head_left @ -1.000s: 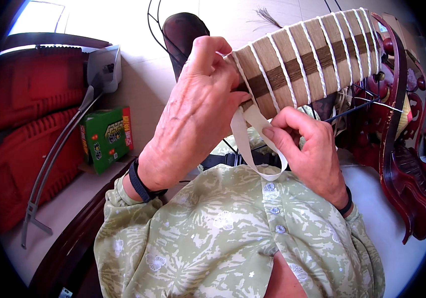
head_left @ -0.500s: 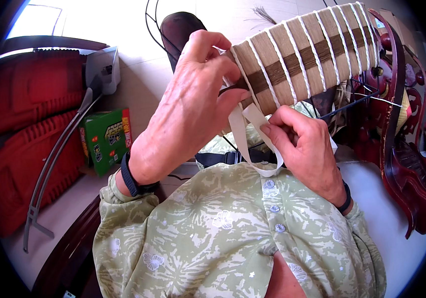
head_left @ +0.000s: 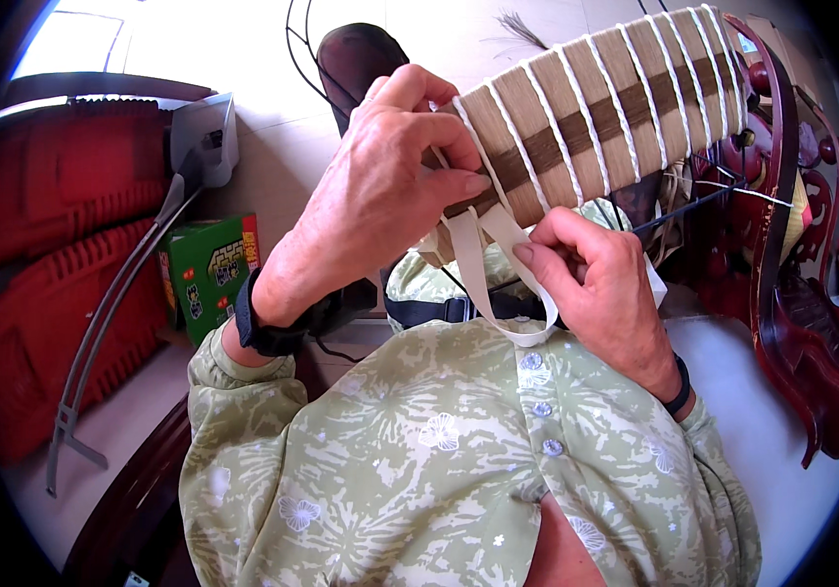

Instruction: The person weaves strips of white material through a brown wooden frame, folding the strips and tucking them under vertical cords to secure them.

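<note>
A long curved panel [head_left: 620, 108] of tan fibre strands, with a dark brown stripe and white twisted cords across it, slants from my hands to the upper right. At its near left end my left hand [head_left: 405, 147] is closed, the thumb pressed on the edge by the brown stripe and the fingers bent over the top. A flat cream ribbon [head_left: 473, 264] hangs from that end in a loop. Lower and to the right, my right hand [head_left: 600, 284] pinches the ribbon between thumb and fingers. What lies beneath my left fingertips is hidden.
Black wire rods [head_left: 698, 205] run below the panel. Carved dark red wooden furniture [head_left: 781, 293] stands at the right. To the left are red ribbed cushions [head_left: 67, 293], a green box [head_left: 209, 279] and a grey curved strip [head_left: 97, 352]. A dark rounded object [head_left: 356, 59] lies beyond my left hand.
My left hand has dropped slightly and turned, its thumb now flatter against the panel's end and its fingers lower. The ribbon's upper part has shifted a little left. My right hand has barely moved.
</note>
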Motion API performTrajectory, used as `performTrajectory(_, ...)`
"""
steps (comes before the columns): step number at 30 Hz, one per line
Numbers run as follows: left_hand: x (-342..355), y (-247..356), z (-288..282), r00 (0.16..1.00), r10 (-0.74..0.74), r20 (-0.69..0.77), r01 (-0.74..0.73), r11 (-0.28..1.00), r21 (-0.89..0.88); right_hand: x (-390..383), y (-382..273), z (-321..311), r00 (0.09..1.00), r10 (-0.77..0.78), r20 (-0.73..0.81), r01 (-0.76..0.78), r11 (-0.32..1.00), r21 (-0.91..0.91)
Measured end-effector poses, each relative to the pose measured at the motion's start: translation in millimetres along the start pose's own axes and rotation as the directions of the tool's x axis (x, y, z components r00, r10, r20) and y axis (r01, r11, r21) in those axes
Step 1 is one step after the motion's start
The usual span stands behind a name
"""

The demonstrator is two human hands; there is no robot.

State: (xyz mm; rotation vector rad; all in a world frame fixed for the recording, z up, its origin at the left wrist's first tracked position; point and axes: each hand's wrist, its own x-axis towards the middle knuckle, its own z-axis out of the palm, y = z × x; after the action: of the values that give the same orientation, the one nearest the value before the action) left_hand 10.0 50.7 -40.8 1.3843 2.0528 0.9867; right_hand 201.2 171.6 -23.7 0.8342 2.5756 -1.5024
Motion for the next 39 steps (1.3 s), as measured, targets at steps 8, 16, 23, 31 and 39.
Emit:
performTrajectory(8,4.3,-0.1,-3.2,0.995,-0.096,0.031,0.1,0.969,-0.225,2.1,-7.4,4.1,0.997,0.046,-0.061,-0.044,0.998,0.04)
performTrajectory(16,4.3,-1.4,-6.5,0.997,-0.079,0.022,0.082,0.97,-0.228,10.9,-9.5,25.0,0.965,-0.077,-0.251,0.068,0.997,-0.041)
performTrajectory(23,2.2,-3.7,-3.3,0.999,-0.039,-0.037,0.033,0.99,-0.137,9.6,-21.2,19.8,0.97,-0.101,-0.223,0.058,0.98,-0.188)
performTrajectory(31,1.6,-5.8,-1.2,0.998,-0.032,-0.046,0.023,0.985,-0.174,-2.2,-18.4,2.4,0.99,-0.083,-0.116,0.052,0.966,-0.252)
performTrajectory(39,-0.5,-3.9,-6.3,0.999,0.003,-0.046,-0.009,0.991,-0.135,-0.7,-8.3,15.5,0.975,-0.16,-0.153,0.092,0.922,-0.376)
